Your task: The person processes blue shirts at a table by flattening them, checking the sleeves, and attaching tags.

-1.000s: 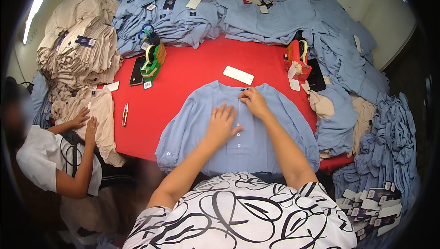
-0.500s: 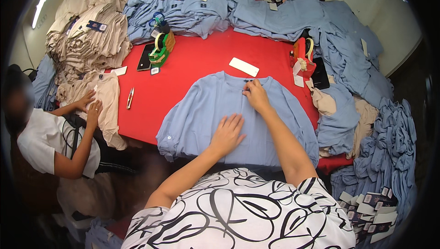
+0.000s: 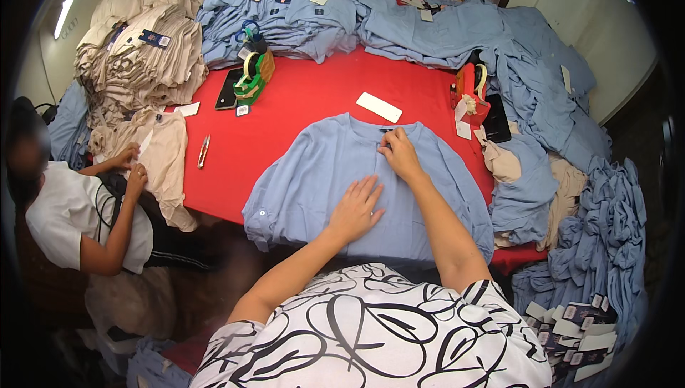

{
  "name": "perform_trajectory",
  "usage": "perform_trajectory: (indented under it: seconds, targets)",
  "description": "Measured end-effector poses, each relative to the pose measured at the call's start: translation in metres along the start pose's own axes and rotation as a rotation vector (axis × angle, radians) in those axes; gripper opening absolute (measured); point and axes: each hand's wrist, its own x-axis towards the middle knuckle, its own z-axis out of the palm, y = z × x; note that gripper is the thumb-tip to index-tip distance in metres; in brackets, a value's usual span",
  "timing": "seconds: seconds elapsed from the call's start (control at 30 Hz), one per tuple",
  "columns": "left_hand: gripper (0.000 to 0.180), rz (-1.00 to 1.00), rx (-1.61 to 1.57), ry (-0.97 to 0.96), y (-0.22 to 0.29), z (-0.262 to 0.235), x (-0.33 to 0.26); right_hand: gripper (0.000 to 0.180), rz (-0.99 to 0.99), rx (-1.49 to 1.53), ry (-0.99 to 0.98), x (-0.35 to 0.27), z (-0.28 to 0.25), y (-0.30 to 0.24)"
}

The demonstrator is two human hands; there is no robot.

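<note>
Spread before me over the table's near edge is a light blue blouse [image 3: 300, 174], its neckline away from me. My left hand [image 3: 354, 209] lies flat on its front, fingers spread. Just below the neckline, my right hand [image 3: 398, 154] pinches the blouse at the front opening; its fingertips are bent inward and hide the exact spot. A white card tag [image 3: 379, 107] rests on the red cloth past the collar, close to the blouse's dark neck label.
A green tape dispenser [image 3: 251, 82], thread snips [image 3: 204, 152] and a phone [image 3: 228, 89] lie left; a red tape dispenser [image 3: 474, 99] stands right. Blue garments [image 3: 278, 24] and beige ones [image 3: 143, 52] are heaped around. At left, a co-worker's hands [image 3: 134, 170] handle a beige garment.
My hands stay almost where they were on the blouse. At left, the co-worker's hands have drawn nearer to their body and now hold a white strip or card.
</note>
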Motion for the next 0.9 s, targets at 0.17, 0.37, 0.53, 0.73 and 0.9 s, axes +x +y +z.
perform_trajectory:
  seconds: [0.17,0.37,0.53,0.73,0.9]
  targets:
    - [0.061,0.014,0.002,0.016,0.003,-0.002,0.002,0.019,0.045,-0.077,-0.021,0.004,0.002,0.002]
    - [0.062,0.006,-0.021,0.010,-0.001,-0.003,0.000,0.016,0.044,-0.167,-0.086,0.012,0.000,-0.013]
    - [0.064,0.014,-0.018,0.006,-0.001,-0.003,0.003,0.012,0.024,-0.229,0.004,0.005,0.009,-0.014]
    - [0.065,-0.007,-0.085,-0.003,-0.007,0.002,0.002,0.012,0.000,-0.168,0.085,0.012,0.018,-0.005]
    - [0.061,-0.008,-0.163,-0.009,-0.007,0.002,0.001,0.013,-0.005,-0.203,0.153,0.015,0.023,0.001]
